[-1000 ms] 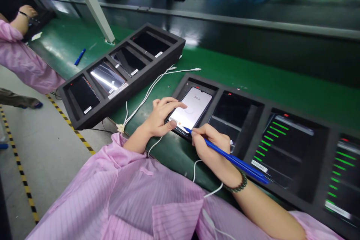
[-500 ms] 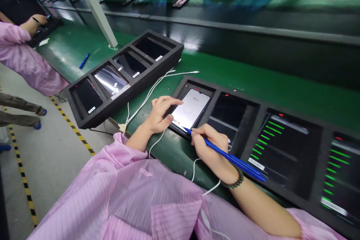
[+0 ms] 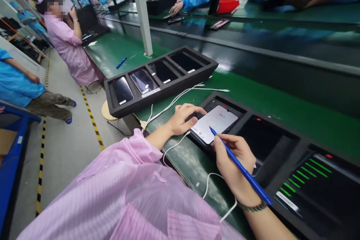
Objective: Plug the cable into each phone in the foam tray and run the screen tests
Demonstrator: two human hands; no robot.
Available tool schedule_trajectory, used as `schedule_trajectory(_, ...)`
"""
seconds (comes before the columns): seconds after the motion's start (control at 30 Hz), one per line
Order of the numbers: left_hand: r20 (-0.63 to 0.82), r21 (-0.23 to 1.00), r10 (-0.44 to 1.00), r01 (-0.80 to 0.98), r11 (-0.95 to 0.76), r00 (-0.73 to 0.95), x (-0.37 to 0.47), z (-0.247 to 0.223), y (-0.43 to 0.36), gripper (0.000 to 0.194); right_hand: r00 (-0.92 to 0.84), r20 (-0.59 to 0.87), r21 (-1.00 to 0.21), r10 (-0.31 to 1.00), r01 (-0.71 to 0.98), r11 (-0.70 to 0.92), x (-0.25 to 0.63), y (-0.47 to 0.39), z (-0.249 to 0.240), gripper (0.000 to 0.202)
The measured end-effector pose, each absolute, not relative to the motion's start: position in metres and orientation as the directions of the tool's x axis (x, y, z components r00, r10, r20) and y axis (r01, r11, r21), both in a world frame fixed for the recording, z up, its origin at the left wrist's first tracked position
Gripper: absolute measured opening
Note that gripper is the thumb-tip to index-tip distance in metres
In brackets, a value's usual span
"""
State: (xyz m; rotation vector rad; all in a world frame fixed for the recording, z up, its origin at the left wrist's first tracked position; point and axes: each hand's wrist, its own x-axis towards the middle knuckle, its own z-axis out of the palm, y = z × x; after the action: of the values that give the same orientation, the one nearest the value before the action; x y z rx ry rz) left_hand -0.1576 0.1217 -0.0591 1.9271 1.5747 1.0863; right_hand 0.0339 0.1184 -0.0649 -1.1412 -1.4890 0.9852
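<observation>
A smartphone (image 3: pixel 215 123) with a lit white screen lies in the left compartment of the near black foam tray (image 3: pixel 305 140). At its left edge is my left hand (image 3: pixel 182 120), fingers apart, the index fingertip resting by the screen's side. My right hand (image 3: pixel 236 155) grips a blue pen (image 3: pixel 242 170), its tip at the lower part of the white screen. I cannot tell whether the tip touches the glass. Right of that phone lies a dark phone (image 3: pixel 260 138), partly hidden by my right hand. Further right, another phone (image 3: pixel 306 176) shows green bars.
A second black foam tray (image 3: pixel 165 84) holds several phones at the left. White cables (image 3: pixel 180 99) run between the trays. Another blue pen (image 3: pixel 121 63) lies near a white post (image 3: pixel 142 15). Co-workers in pink and blue stand or sit around the green benches.
The view has swung left, so the trays and both hands appear further right and lower. On the phone, the pen tip has moved up from the bottom edge onto the white screen.
</observation>
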Motion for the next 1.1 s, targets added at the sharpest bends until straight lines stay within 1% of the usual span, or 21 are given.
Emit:
schedule_trajectory(0.2,0.328,0.710,0.944,0.650,-0.270,0.033,-0.156,-0.059,0.119,0.091,-0.123,0.248,-0.952,0.961,0.150,0.265,0.036,0.118,-0.063,0.030)
schedule_trajectory(0.33,0.423,0.666,0.906,0.683,-0.299,-0.016,-0.152,-0.059,0.115,0.090,-0.108,0.253,-0.955,0.961,0.128,0.266,0.038,0.118,-0.062,0.030)
schedule_trajectory(0.4,0.508,0.618,0.861,0.712,-0.333,-0.039,-0.150,-0.054,0.109,0.088,-0.113,0.263,-0.953,0.958,0.125,0.276,0.038,0.118,-0.062,0.030)
schedule_trajectory(0.43,0.552,0.575,0.834,0.737,-0.354,-0.030,-0.150,-0.049,0.104,0.084,-0.119,0.269,-0.951,0.956,0.123,0.283,0.038,0.118,-0.063,0.031)
schedule_trajectory(0.5,0.615,0.459,0.789,0.813,-0.358,0.000,-0.155,-0.034,0.091,0.070,-0.130,0.282,-0.948,0.951,0.118,0.297,0.038,0.118,-0.063,0.032)
schedule_trajectory(0.53,0.632,0.407,0.775,0.857,-0.315,-0.015,-0.162,-0.024,0.084,0.060,-0.134,0.289,-0.946,0.948,0.114,0.304,0.038,0.118,-0.062,0.033)
schedule_trajectory(0.57,0.643,0.372,0.762,0.899,-0.231,-0.070,-0.171,-0.014,0.076,0.050,-0.136,0.294,-0.945,0.946,0.111,0.309,0.038,0.118,-0.062,0.033)
schedule_trajectory(0.6,0.645,0.369,0.744,0.923,-0.105,-0.174,-0.184,-0.003,0.069,0.041,-0.140,0.296,-0.944,0.945,0.108,0.312,0.038,0.118,-0.061,0.033)
schedule_trajectory(0.63,0.636,0.399,0.705,0.916,0.048,-0.314,-0.199,0.007,0.063,0.036,-0.145,0.297,-0.943,0.944,0.107,0.314,0.038,0.118,-0.061,0.033)
schedule_trajectory(0.67,0.602,0.441,0.653,0.873,0.207,-0.460,-0.215,0.016,0.059,0.033,-0.145,0.300,-0.943,0.943,0.106,0.317,0.038,0.118,-0.061,0.033)
schedule_trajectory(0.7,0.520,0.472,0.621,0.804,0.362,-0.586,-0.233,0.023,0.055,0.033,-0.143,0.305,-0.941,0.941,0.106,0.321,0.038,0.118,-0.061,0.032)
schedule_trajectory(0.73,0.412,0.470,0.593,0.719,0.512,-0.692,-0.251,0.029,0.053,0.037,-0.141,0.311,-0.939,0.940,0.105,0.327,0.038,0.118,-0.061,0.032)
schedule_trajectory(0.77,0.294,0.433,0.561,0.631,0.644,-0.774,-0.267,0.032,0.053,0.044,-0.135,0.318,-0.937,0.938,0.106,0.333,0.039,0.119,-0.062,0.032)
schedule_trajectory(0.8,0.189,0.388,0.539,0.566,0.727,-0.821,-0.282,0.033,0.053,0.049,-0.136,0.324,-0.934,0.936,0.109,0.339,0.039,0.120,-0.063,0.032)
schedule_trajectory(0.87,0.055,0.330,0.520,0.507,0.796,-0.852,-0.304,0.031,0.055,0.054,-0.157,0.324,-0.932,0.933,0.120,0.343,0.040,0.121,-0.065,0.032)
schedule_trajectory(0.9,0.019,0.326,0.525,0.502,0.801,-0.851,-0.312,0.029,0.057,0.055,-0.166,0.318,-0.932,0.934,0.126,0.340,0.041,0.122,-0.066,0.032)
schedule_trajectory(1.0,-0.048,0.334,0.538,0.494,0.803,-0.841,-0.326,0.024,0.063,0.060,-0.160,0.295,-0.937,0.942,0.143,0.318,0.043,0.123,-0.068,0.035)
schedule_trajectory(1.1,-0.084,0.335,0.535,0.482,0.810,-0.841,-0.333,0.024,0.067,0.065,-0.147,0.274,-0.943,0.950,0.154,0.296,0.043,0.122,-0.068,0.037)
